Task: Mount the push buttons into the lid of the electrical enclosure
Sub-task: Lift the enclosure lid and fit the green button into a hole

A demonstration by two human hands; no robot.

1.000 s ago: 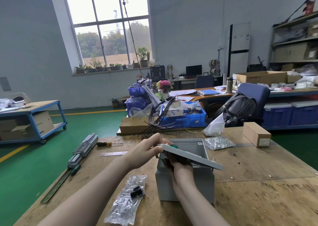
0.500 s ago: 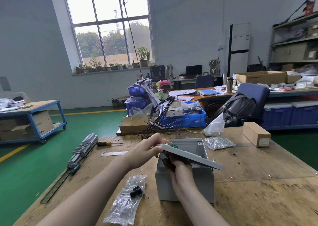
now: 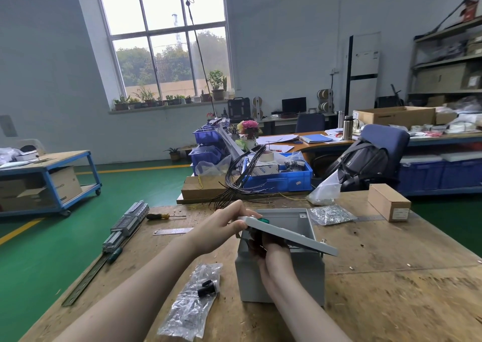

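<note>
Workshop bench (image 3: 391,302) nearest holds the grey enclosure (image 3: 281,276), above which the left hand (image 3: 221,233) pinches the tilted lid (image 3: 289,234) by its green push button (image 3: 263,220) while the right hand (image 3: 271,250), grip hidden beneath, probably threads its nut, needing steady counter-hold.

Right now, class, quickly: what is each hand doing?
Left hand: closed on the near-left edge of the grey lid, holding it tilted over the enclosure.
Right hand: under the lid, fingers hidden; cannot tell.
</note>
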